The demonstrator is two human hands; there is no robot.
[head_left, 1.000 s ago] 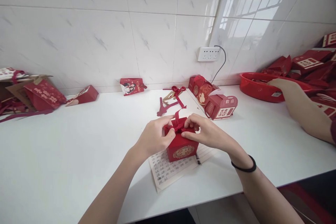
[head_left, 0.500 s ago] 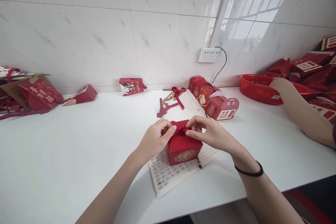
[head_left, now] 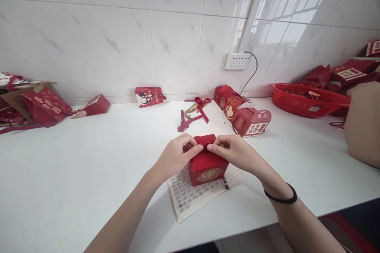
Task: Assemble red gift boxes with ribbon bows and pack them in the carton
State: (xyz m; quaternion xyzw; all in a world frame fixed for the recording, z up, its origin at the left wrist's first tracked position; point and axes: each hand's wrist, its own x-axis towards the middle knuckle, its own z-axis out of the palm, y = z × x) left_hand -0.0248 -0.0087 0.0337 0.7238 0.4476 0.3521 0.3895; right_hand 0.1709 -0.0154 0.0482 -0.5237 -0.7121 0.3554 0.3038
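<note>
A red gift box (head_left: 209, 168) with a gold round emblem stands upright on an open notebook (head_left: 185, 201) with handwritten numbers. Across its top is a red ribbon bow (head_left: 204, 140). My left hand (head_left: 179, 152) pinches the bow from the left, its thumb reaching to the middle. From the right, my right hand (head_left: 233, 148) pinches the bow's other side. Both thumb tips nearly meet at the knot, and the fingers hide part of the ribbon. A pen (head_left: 226, 184) pokes out beside the box's lower right corner.
Behind the box lie loose ribbons (head_left: 196, 114) and two red boxes (head_left: 252, 120). A red basin (head_left: 308, 101) and piled boxes are at the right, near a co-worker's arm (head_left: 363, 126). More boxes (head_left: 44, 104) sit at the left. The tiled wall bears a power strip (head_left: 237, 61).
My thumbs have drawn closer together at the bow's middle. The co-worker's hand has left the red basin, and their arm is now at the right edge. The box stays in place.
</note>
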